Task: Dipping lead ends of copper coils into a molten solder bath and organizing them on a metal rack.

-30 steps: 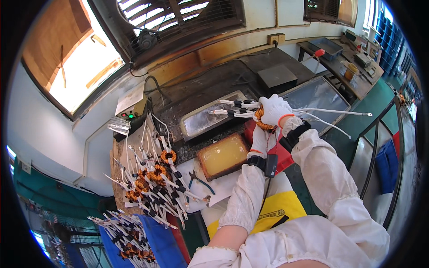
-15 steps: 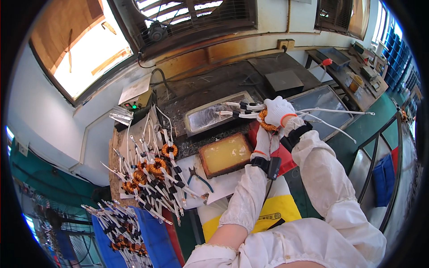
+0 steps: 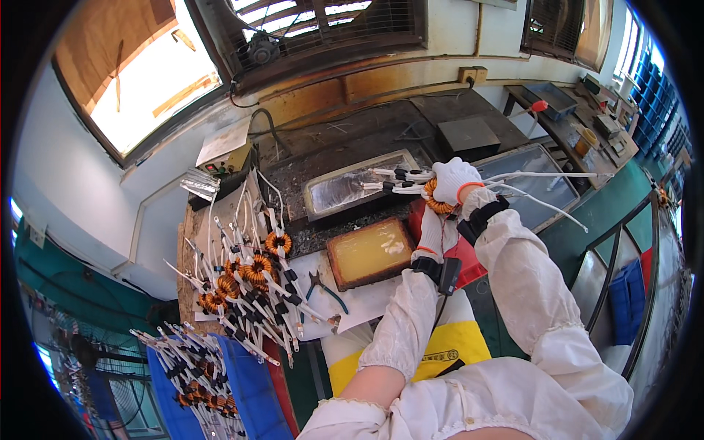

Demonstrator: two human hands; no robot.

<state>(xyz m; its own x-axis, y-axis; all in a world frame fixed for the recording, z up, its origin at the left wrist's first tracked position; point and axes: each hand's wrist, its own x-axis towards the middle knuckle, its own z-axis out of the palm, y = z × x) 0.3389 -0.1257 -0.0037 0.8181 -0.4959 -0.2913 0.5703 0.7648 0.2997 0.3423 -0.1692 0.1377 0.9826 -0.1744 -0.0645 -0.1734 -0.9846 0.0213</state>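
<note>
My right hand, in a white knit glove, is closed over a ring-shaped coil wound with copper-coloured wire. Just below, my gloved left hand grips the coil's lower side, its fingertips partly hidden. White sleeved leads with black bands reach left from the coil, above a rectangular pot of shiny silvery metal. Long white leads run out to the right past my right wrist. Nearer me stands a rectangular pan of yellowish, glossy material.
Similar coils with leads lie heaped at the bench's left, with cutting pliers beside them. A blue bin below holds more. A control box stands behind the heap. Rightward are a dark metal block and a glass-like panel.
Both hands and the coil stay almost in place, and the view shifts slightly. The green light on the control box, lit before, no longer shows.
</note>
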